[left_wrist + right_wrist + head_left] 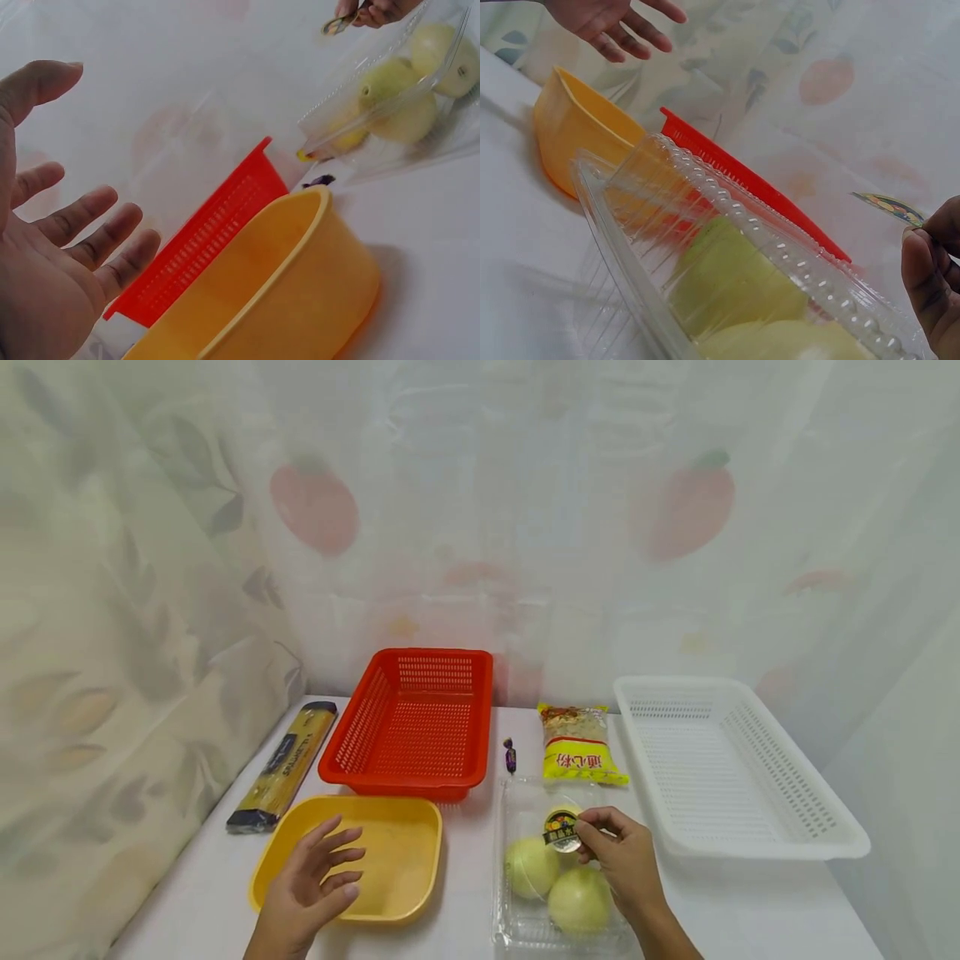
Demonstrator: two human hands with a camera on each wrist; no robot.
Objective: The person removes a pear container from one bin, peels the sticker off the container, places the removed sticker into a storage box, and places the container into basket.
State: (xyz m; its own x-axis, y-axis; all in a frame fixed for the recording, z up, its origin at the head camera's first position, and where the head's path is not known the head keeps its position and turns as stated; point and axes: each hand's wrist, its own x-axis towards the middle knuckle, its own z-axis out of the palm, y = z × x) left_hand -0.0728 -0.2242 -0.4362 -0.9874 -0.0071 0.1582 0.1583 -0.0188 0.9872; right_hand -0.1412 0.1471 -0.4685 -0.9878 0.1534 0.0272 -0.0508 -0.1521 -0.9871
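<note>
The right hand [622, 860] pinches the round label [562, 832] on the lid of the clear plastic box [517, 802], thumb and forefinger closed on the label's edge. The box sits at the front edge of the table [750, 910], right of centre. The left hand [311, 881] hovers over the yellow tub [408, 852] with fingers spread, holding nothing.

Handling, as judged: the box is thin, light and flexible; it will likely buckle or slide if squeezed. Hold it by the rim or lid flange. The label is thin and may tear.

Containers:
- Clear plastic box: two pale green round fruits [577, 900], touching.
- Yellow tub: nothing visible inside.
- Red basket [412, 727], behind the tub: nothing visible inside.
- White basket [735, 768], at the right edge: nothing visible inside.
</note>
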